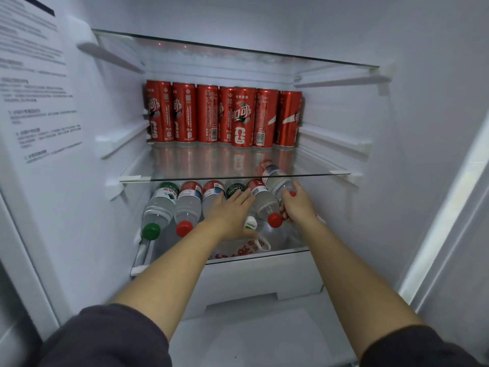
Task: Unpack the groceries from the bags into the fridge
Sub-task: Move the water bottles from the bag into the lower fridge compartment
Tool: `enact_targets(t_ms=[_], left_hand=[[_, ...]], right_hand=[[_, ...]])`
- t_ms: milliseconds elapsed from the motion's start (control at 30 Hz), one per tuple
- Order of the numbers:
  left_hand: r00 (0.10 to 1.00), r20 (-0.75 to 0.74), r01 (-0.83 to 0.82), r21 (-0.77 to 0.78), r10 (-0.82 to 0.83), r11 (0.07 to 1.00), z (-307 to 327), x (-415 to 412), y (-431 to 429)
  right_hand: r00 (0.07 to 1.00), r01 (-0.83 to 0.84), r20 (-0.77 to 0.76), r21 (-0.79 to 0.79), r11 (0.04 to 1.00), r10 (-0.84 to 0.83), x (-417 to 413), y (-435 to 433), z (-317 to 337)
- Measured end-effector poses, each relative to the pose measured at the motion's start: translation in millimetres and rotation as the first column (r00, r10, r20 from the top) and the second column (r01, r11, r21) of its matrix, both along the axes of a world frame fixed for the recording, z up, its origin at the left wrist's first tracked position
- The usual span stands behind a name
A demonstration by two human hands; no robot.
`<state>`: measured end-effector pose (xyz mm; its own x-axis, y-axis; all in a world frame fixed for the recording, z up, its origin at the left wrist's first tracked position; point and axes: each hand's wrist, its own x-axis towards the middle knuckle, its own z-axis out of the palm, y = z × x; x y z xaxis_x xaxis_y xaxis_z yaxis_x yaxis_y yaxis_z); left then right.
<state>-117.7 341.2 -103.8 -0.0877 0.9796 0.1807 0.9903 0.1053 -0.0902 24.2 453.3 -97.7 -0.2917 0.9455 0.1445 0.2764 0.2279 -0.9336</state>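
Both my arms reach into the open fridge, onto the lower shelf (291, 252). Several clear water bottles lie there on their sides, caps toward me: a green-capped one (158, 207) at the left, then a red-capped one (188, 207). My left hand (229, 215) lies flat with fingers spread on the middle bottles, above a white-capped bottle (250, 225). My right hand (297, 203) is closed around the neck of the rightmost bottle (277, 180), which tilts up over a red-capped bottle (264, 203). A row of red cola cans (225, 116) stands at the back of the glass shelf (251, 177) above.
A white plastic bag with red print (238, 251) lies at the front of the lower shelf under the bottles. A white drawer front (264, 276) sits below. A printed sheet (34, 83) covers the left wall. Another glass shelf (238, 49) spans above the cans.
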Motion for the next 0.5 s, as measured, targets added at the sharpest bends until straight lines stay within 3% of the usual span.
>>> enact_targets(t_ms=[300, 500], left_hand=[[1.000, 0.026, -0.019, 0.159, 0.015, 0.987, -3.5, -5.3, -8.8], [0.998, 0.060, -0.021, 0.215, 0.008, 0.976, -8.7, -8.8, -0.1]], right_hand=[[0.998, 0.063, 0.025, 0.015, 0.998, -0.063, 16.1, -21.4, -14.9], [0.997, -0.073, 0.032, -0.041, 0.996, 0.074, 24.5, -37.4, -27.2]])
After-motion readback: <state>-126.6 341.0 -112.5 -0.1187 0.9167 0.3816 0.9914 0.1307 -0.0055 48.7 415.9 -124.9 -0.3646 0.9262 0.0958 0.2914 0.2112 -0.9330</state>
